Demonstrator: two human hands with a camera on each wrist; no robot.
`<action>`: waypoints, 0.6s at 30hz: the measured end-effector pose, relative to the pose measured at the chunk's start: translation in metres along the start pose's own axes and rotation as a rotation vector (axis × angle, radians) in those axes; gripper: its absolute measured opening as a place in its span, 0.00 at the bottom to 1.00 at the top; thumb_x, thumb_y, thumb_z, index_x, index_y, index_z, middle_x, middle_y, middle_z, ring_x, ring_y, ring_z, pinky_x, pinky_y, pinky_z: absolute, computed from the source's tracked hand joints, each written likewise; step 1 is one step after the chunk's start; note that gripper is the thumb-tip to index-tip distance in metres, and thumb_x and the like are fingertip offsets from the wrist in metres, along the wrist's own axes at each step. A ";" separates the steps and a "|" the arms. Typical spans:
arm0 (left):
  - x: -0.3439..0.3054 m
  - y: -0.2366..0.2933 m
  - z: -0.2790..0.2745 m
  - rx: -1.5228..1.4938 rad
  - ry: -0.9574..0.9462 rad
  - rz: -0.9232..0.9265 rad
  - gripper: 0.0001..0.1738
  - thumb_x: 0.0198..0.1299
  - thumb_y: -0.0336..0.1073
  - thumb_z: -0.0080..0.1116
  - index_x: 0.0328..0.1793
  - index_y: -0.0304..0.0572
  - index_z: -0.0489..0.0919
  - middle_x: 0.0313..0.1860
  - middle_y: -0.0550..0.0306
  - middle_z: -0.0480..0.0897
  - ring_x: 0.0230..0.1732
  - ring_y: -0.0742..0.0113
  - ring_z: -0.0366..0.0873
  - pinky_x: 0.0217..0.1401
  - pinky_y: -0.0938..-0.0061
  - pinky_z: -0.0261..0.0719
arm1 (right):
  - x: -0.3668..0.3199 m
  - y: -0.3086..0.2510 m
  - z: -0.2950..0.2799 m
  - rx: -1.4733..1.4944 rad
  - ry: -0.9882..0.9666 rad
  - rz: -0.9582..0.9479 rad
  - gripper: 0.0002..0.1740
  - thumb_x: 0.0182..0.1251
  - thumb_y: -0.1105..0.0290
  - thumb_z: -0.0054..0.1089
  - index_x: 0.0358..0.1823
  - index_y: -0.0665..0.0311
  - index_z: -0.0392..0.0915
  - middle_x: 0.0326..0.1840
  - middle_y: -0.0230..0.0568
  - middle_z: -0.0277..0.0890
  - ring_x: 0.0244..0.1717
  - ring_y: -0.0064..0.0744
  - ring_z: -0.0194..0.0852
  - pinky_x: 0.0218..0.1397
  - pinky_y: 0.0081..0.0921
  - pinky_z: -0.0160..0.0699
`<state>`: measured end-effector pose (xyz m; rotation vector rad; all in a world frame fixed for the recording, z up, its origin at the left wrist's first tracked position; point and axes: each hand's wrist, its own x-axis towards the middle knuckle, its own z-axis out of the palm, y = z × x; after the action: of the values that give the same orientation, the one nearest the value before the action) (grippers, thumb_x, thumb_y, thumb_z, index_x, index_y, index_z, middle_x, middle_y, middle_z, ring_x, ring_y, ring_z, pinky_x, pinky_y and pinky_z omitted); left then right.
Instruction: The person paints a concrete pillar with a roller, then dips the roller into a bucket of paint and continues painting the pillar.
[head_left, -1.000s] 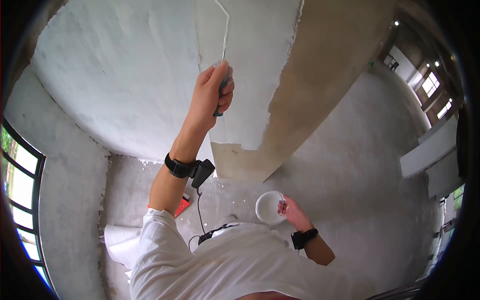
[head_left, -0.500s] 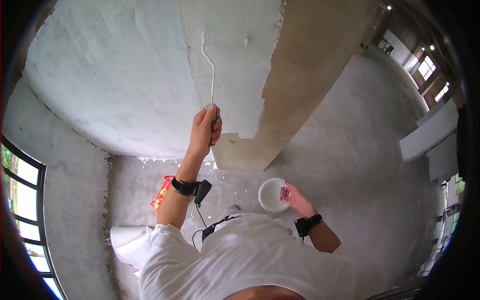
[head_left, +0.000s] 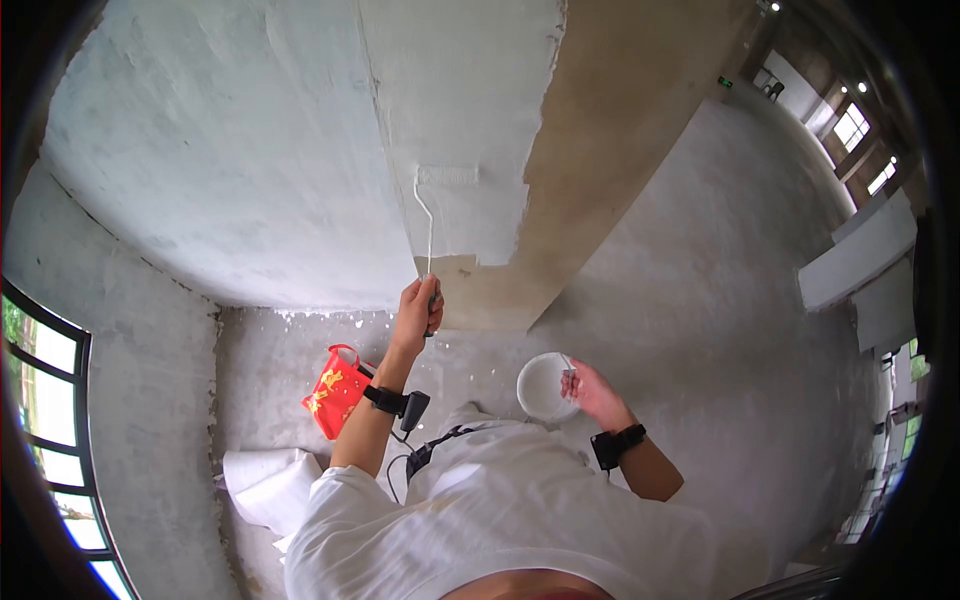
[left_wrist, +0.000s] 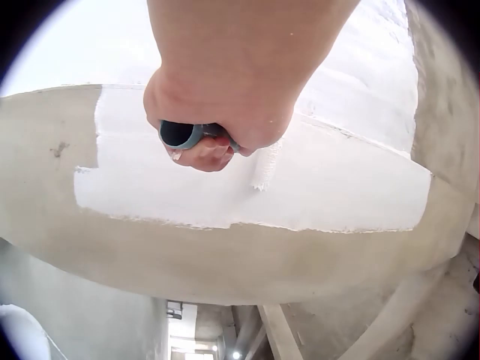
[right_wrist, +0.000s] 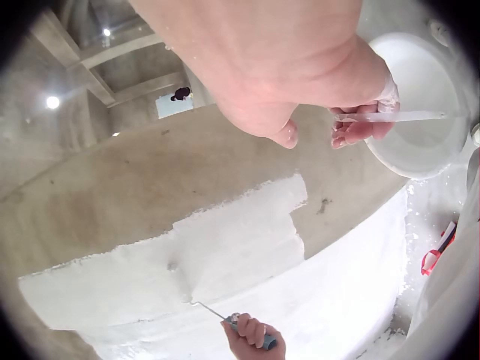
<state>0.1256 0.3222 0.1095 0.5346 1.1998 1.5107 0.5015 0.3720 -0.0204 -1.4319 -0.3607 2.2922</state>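
Observation:
My left hand [head_left: 413, 318] grips the dark teal handle of a paint roller [head_left: 447, 175]. Its white sleeve lies against a freshly coated white patch on the wall [head_left: 480, 110], a little above the lower edge of that patch. Seen from the left wrist, the fist [left_wrist: 225, 112] wraps the handle, and part of the roller sleeve [left_wrist: 266, 166] shows beyond it. Low at my right side, my right hand [head_left: 598, 395] holds a white bucket [head_left: 528, 405] by its bail. Fingers with white smears curl round the bail's white grip [right_wrist: 409, 116] in the right wrist view.
Bare brownish plaster [head_left: 590, 130] borders the white patch on the right and below. A red bag [head_left: 335, 395] stands on the spattered floor to the left, near a white roll of sheeting [head_left: 270, 485]. A barred window [head_left: 45, 400] is at far left.
The left hand has drawn the roller down the wall, toward the patch's lower edge. The red bag has come into fuller view. The right hand keeps its hold on the bucket.

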 end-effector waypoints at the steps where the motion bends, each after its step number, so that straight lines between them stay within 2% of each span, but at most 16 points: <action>1: 0.004 -0.007 -0.003 -0.001 0.001 -0.006 0.17 0.75 0.49 0.47 0.35 0.49 0.68 0.19 0.69 0.64 0.13 0.82 0.57 0.12 0.83 0.52 | -0.002 -0.004 0.003 -0.016 -0.013 -0.013 0.18 0.72 0.55 0.58 0.34 0.64 0.73 0.26 0.35 0.73 0.27 0.29 0.71 0.36 0.28 0.76; 7: 0.005 -0.059 -0.031 -0.035 0.039 -0.130 0.17 0.75 0.49 0.48 0.34 0.50 0.68 0.19 0.69 0.65 0.12 0.81 0.58 0.12 0.82 0.52 | -0.006 -0.006 0.007 -0.001 -0.056 -0.019 0.18 0.72 0.55 0.57 0.34 0.63 0.73 0.26 0.35 0.74 0.25 0.29 0.71 0.36 0.28 0.75; 9: 0.004 -0.078 -0.044 -0.002 0.117 -0.171 0.17 0.74 0.50 0.49 0.34 0.50 0.68 0.19 0.68 0.66 0.12 0.80 0.59 0.11 0.81 0.52 | -0.005 -0.007 0.009 0.009 -0.038 -0.009 0.18 0.73 0.54 0.57 0.34 0.63 0.74 0.25 0.35 0.74 0.24 0.29 0.70 0.34 0.27 0.75; 10: 0.004 -0.084 -0.050 0.049 0.137 -0.160 0.17 0.73 0.49 0.49 0.34 0.49 0.68 0.18 0.68 0.66 0.12 0.79 0.59 0.11 0.81 0.53 | -0.001 -0.009 0.009 0.026 -0.009 0.003 0.18 0.73 0.54 0.56 0.34 0.63 0.74 0.25 0.34 0.74 0.24 0.29 0.70 0.34 0.27 0.75; 11: 0.002 -0.091 -0.055 0.065 0.143 -0.148 0.17 0.73 0.49 0.49 0.33 0.49 0.67 0.18 0.68 0.66 0.12 0.80 0.59 0.11 0.80 0.53 | -0.003 -0.011 0.010 0.012 -0.060 -0.029 0.18 0.73 0.54 0.56 0.34 0.63 0.74 0.24 0.34 0.74 0.24 0.29 0.70 0.34 0.26 0.75; 12: -0.001 -0.091 -0.056 0.066 0.136 -0.174 0.17 0.73 0.49 0.49 0.33 0.49 0.67 0.18 0.68 0.65 0.12 0.80 0.58 0.11 0.80 0.52 | -0.007 -0.014 0.010 0.000 -0.108 -0.058 0.19 0.73 0.54 0.56 0.34 0.63 0.74 0.24 0.34 0.73 0.24 0.29 0.70 0.34 0.26 0.76; 15: -0.038 -0.080 -0.053 0.165 0.104 -0.249 0.18 0.73 0.49 0.49 0.33 0.49 0.67 0.18 0.70 0.64 0.11 0.81 0.56 0.11 0.80 0.51 | -0.013 -0.018 0.016 0.026 -0.005 -0.013 0.20 0.73 0.52 0.55 0.35 0.64 0.74 0.26 0.35 0.74 0.25 0.29 0.71 0.36 0.27 0.77; 18: -0.082 -0.066 -0.034 0.325 0.061 -0.317 0.18 0.73 0.48 0.49 0.32 0.49 0.67 0.17 0.71 0.63 0.12 0.82 0.56 0.11 0.81 0.51 | -0.018 -0.022 0.021 -0.016 0.005 -0.001 0.20 0.74 0.52 0.54 0.36 0.65 0.74 0.27 0.36 0.73 0.27 0.29 0.71 0.39 0.28 0.77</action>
<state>0.1540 0.2281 0.0588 0.4865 1.5128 1.0765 0.4944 0.3828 0.0119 -1.4444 -0.3796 2.2897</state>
